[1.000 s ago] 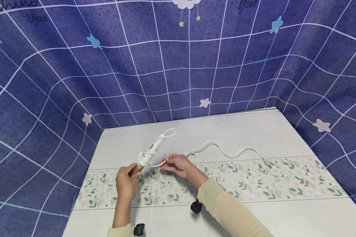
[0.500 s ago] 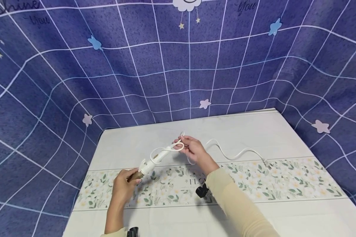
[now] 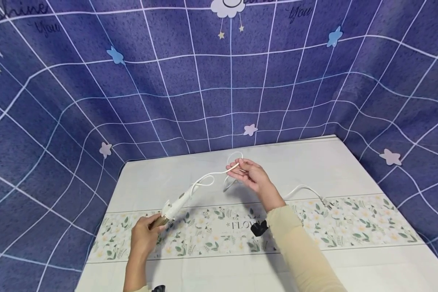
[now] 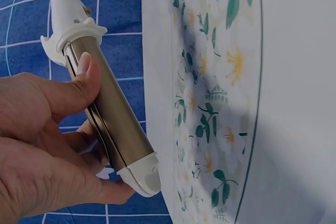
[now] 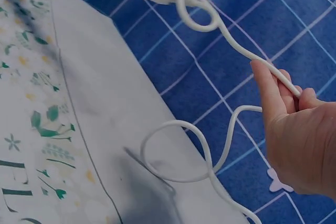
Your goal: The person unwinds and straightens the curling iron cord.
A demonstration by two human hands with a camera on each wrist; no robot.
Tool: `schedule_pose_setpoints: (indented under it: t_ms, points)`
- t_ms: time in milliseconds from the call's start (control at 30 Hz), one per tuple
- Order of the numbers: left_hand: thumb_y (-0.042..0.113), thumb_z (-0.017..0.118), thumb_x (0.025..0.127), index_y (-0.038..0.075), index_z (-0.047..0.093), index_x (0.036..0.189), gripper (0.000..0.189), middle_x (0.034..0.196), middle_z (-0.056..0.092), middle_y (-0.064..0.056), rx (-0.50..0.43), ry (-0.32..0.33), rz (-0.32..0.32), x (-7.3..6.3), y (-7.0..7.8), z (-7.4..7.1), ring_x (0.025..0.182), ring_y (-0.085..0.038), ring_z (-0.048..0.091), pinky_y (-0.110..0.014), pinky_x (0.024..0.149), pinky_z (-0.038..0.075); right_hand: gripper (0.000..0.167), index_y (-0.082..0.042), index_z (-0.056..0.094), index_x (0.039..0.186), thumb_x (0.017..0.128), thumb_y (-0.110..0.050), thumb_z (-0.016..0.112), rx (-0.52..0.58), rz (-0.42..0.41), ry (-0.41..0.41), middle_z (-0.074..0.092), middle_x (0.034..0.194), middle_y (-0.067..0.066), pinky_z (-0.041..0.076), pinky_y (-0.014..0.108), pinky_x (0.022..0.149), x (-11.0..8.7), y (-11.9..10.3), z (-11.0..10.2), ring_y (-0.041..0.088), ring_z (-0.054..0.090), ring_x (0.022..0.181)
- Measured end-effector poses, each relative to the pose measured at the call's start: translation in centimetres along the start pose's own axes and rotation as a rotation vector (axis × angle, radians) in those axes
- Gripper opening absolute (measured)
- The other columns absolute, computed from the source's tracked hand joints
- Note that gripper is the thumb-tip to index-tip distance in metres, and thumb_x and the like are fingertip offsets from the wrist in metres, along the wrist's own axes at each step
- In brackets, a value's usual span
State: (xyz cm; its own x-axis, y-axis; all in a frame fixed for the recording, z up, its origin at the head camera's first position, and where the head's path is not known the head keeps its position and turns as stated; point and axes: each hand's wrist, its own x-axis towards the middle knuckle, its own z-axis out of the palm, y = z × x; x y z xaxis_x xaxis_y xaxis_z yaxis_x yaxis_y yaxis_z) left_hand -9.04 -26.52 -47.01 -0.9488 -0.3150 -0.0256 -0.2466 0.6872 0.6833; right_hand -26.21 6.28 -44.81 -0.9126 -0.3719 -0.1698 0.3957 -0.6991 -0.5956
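A curling iron (image 3: pixel 177 205) with a white handle and a gold-brown barrel (image 4: pixel 113 106) is held up at a slant over the table. My left hand (image 3: pixel 143 237) grips it by the barrel, the thumb lying along the metal and the white tip showing past the fingers. From the handle's far end runs a white power cord (image 3: pixel 219 173), looped once close to the handle. My right hand (image 3: pixel 253 176) pinches this cord between thumb and fingers, up and to the right of the iron. In the right wrist view more cord (image 5: pixel 176 124) hangs in a loop below that hand.
The cord's plug (image 3: pixel 327 201) lies on the table's right side. A white cloth with a floral band (image 3: pixel 354 227) covers the table (image 3: pixel 350 267). Behind and at both sides hangs a blue gridded curtain (image 3: pixel 277 93) with stars.
My right hand has moved up and to the right, drawing the cord away from around the handle. My left hand has shifted slightly left and down with the curling iron.
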Motion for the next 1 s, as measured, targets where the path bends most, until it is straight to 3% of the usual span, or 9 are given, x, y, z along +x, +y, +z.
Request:
schedule_pose_setpoints:
  t_ms: [267, 467, 600, 733, 1000]
  points:
    - [0.007, 0.068, 0.089, 0.002, 0.058, 0.130, 0.043, 0.116, 0.055, -0.021, -0.031, 0.027, -0.054, 0.0, -0.5, -0.1, 0.104, -0.039, 0.055, -0.052, 0.087, 0.043, 0.017, 0.005, 0.052, 0.103, 0.102, -0.006, 0.040, 0.014, -0.009, -0.017, 0.066, 0.094, 0.022, 0.047, 0.051, 0.092, -0.2, -0.9, -1.2, 0.035, 0.067, 0.099]
    - [0.005, 0.068, 0.089, 0.002, 0.058, 0.131, 0.043, 0.118, 0.055, -0.019, -0.078, 0.032, -0.015, 0.0, -0.7, -0.5, 0.107, -0.037, 0.055, -0.049, 0.090, 0.044, 0.016, 0.004, 0.051, 0.102, 0.102, -0.007, 0.040, 0.052, 0.020, 0.010, 0.065, 0.097, 0.025, 0.045, 0.050, 0.095, 0.0, -1.3, -2.3, 0.034, 0.066, 0.101]
    - [0.003, 0.069, 0.087, 0.002, 0.058, 0.130, 0.045, 0.117, 0.056, -0.016, -0.109, 0.007, 0.019, 0.0, -0.9, -0.6, 0.108, -0.032, 0.056, -0.045, 0.093, 0.046, 0.015, 0.004, 0.050, 0.101, 0.102, -0.006, 0.039, 0.131, 0.038, 0.058, 0.065, 0.099, 0.028, 0.039, 0.048, 0.100, 0.3, -1.7, -2.8, 0.037, 0.057, 0.116]
    - [0.003, 0.071, 0.084, 0.003, 0.061, 0.127, 0.044, 0.116, 0.057, -0.010, -0.071, -0.039, 0.043, 0.1, -1.2, -0.8, 0.108, -0.028, 0.057, -0.043, 0.094, 0.047, 0.016, 0.006, 0.051, 0.099, 0.101, -0.006, 0.040, 0.223, 0.036, 0.099, 0.064, 0.097, 0.030, 0.035, 0.047, 0.103, 0.6, -2.2, -2.9, 0.039, 0.048, 0.124]
    - [0.002, 0.074, 0.081, 0.001, 0.064, 0.123, 0.043, 0.111, 0.059, -0.013, 0.060, -0.057, 0.088, 0.1, -2.4, -1.6, 0.104, -0.033, 0.058, -0.050, 0.092, 0.044, 0.020, 0.006, 0.055, 0.096, 0.101, -0.006, 0.040, 0.314, -0.016, 0.072, 0.065, 0.096, 0.029, 0.031, 0.047, 0.104, 0.5, -3.3, -2.5, 0.038, 0.067, 0.094]
